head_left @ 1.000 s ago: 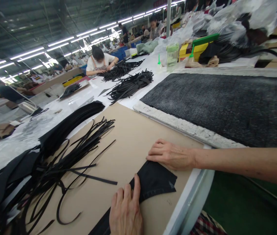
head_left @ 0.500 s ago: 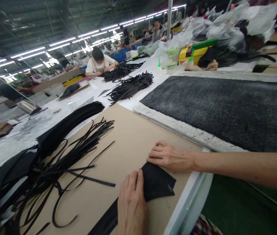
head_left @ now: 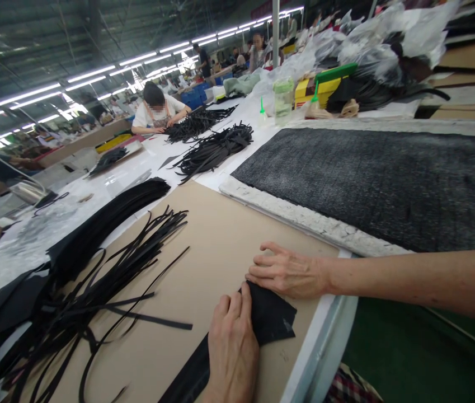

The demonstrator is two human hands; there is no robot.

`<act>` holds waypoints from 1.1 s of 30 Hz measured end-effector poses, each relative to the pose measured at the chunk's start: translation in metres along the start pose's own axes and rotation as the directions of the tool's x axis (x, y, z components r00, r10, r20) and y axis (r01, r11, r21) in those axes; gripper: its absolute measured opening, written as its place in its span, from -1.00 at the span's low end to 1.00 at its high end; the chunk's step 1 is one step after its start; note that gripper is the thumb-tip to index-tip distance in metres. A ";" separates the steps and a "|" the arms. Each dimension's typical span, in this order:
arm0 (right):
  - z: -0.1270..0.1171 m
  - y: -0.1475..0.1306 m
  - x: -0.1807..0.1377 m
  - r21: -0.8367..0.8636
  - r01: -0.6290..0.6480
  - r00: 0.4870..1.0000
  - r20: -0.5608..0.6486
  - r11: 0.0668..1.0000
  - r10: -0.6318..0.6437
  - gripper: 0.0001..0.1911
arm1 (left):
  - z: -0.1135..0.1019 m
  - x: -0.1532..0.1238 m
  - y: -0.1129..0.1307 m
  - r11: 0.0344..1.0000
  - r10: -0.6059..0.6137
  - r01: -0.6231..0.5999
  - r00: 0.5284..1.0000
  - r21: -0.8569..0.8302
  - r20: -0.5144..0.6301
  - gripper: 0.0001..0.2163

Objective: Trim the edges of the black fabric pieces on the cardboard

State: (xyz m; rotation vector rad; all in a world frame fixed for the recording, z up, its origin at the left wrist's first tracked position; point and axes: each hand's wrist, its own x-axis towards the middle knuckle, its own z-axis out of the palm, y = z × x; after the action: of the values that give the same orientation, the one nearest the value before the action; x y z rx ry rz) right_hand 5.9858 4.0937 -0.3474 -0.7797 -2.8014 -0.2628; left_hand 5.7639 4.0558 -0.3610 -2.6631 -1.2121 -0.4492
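A long black strip of leather-like material (head_left: 271, 316) lies on a beige board, its wide, notched end towards the right. My left hand (head_left: 234, 344) is closed over the strip's middle, fingers together and tips at its upper edge. My right hand (head_left: 285, 272) comes in from the right, its lower fingers closed at the strip's top edge beside the left fingertips, one finger raised; its thumb is hidden. Part of the strip is hidden under my left hand and runs out at the lower left. Thin black strips (head_left: 136, 263) lie in a loose bundle on the left.
The beige board (head_left: 212, 224) covers the near tabletop. A stack of wide black strips (head_left: 107, 224) curves along its left. A dark textured slab (head_left: 371, 179) with a pale border lies right. Beyond are strip piles (head_left: 216, 148), a green-tipped bottle (head_left: 262, 112) and a co-worker (head_left: 157, 112).
My left hand has shifted slightly right and up along the strip. One finger of my right hand has lifted and spread from the others. The whole view has moved a little.
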 end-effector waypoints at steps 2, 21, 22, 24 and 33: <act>-0.001 0.000 -0.001 -0.004 -0.004 1.000 0.003 1.000 0.004 -0.76 | 0.001 0.002 0.000 1.000 0.003 -0.003 1.000 0.002 0.015 -0.51; -0.011 -0.005 -0.004 0.357 -0.214 0.974 0.013 0.909 0.224 -0.45 | -0.005 -0.014 0.007 0.970 -0.215 0.224 0.971 -0.093 0.102 -0.52; -0.013 -0.007 -0.001 0.362 -0.234 0.969 0.011 0.902 0.247 -0.41 | -0.004 -0.017 0.007 0.959 -0.242 0.256 0.963 -0.125 0.118 -0.52; -0.014 -0.013 0.007 0.351 -0.241 0.966 0.000 0.905 0.258 -0.40 | -0.004 -0.020 0.009 0.939 -0.278 0.299 0.951 -0.172 0.136 -0.52; 0.017 -0.024 0.011 0.114 -0.018 0.993 -0.117 0.993 0.031 -0.43 | -0.032 -0.051 0.005 0.845 -0.408 0.412 0.909 -0.341 0.087 -0.59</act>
State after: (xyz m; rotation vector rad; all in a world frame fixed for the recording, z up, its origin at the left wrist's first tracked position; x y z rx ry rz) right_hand 5.9606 4.0826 -0.3636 -0.7469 -2.6674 -0.1402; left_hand 5.7296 4.0081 -0.3490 -2.6700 -1.8785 -0.7852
